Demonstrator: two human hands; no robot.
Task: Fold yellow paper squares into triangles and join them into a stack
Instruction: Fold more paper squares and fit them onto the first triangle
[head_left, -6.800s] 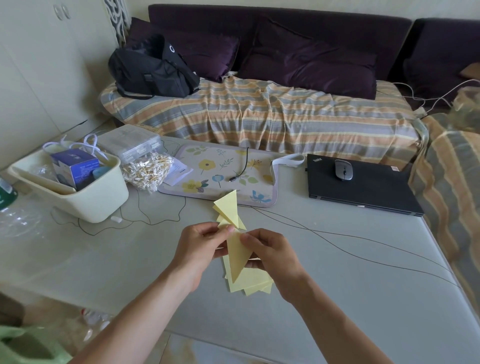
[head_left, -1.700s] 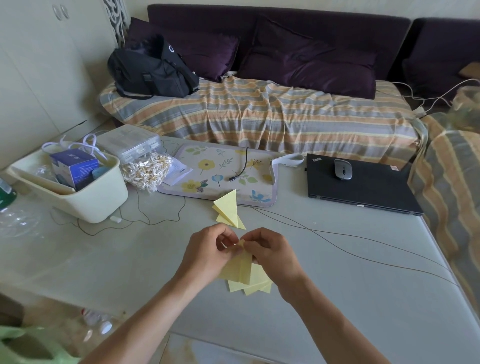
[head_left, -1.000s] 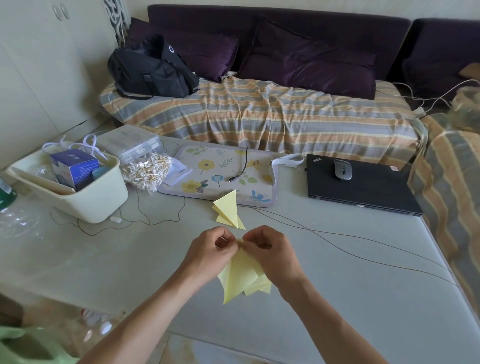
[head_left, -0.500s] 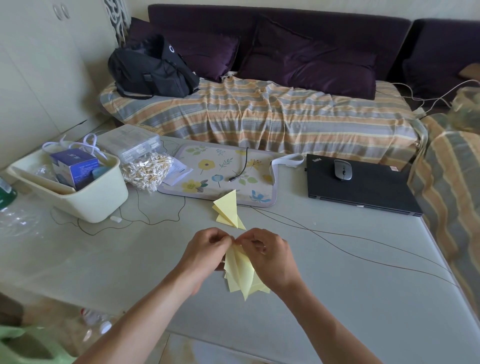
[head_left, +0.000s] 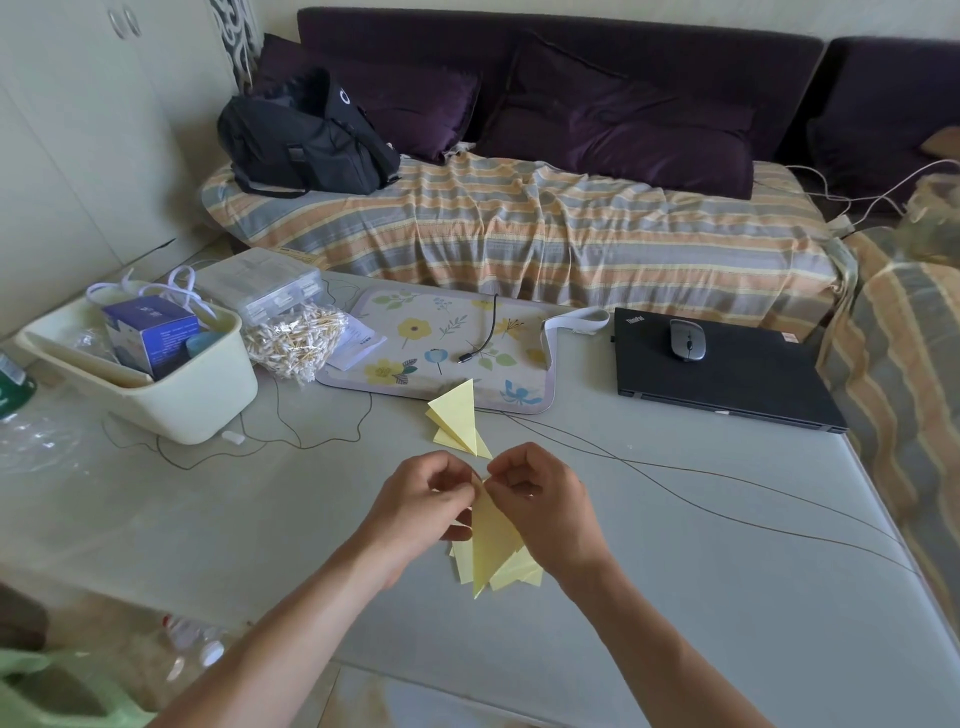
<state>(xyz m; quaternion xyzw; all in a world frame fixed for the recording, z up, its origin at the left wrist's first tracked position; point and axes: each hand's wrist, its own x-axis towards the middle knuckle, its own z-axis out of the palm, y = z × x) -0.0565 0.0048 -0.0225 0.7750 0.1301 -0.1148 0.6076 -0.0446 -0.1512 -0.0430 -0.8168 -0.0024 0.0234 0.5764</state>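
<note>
**A:** What is held, and where?

**B:** A folded yellow triangle (head_left: 491, 540) is held above the grey table (head_left: 727, 597), just below the centre of the view. Its upper tip is pinched from both sides: the left hand (head_left: 423, 506) is clamped on it from 9 o'clock, the right hand (head_left: 543, 506) from 3 o'clock, fingertips almost meeting. The long point hangs toward 6 o'clock.

**A:** Is other paper seen?

**B:** Loose yellow sheets (head_left: 511, 571) are seen on the table under the held piece, partly hidden by the hands. Toward 12 o'clock, near the hands, a joined stack of triangles (head_left: 457, 418) is propped against the edge of a floral mat (head_left: 441, 338). A closed black laptop (head_left: 722, 371) with a mouse on it is set at 2 o'clock, a cream bin (head_left: 197, 400) at 10 o'clock.

**A:** Which step is judged to be in hand?

**B:** Folding, probably the creasing of the tip. Joining is not yet begun.

**A:** What is called for next?

**B:** The crease should be pressed flat, then the triangle carried to 12 o'clock and slipped into the stack, with the stack steadied by one hand.
</note>
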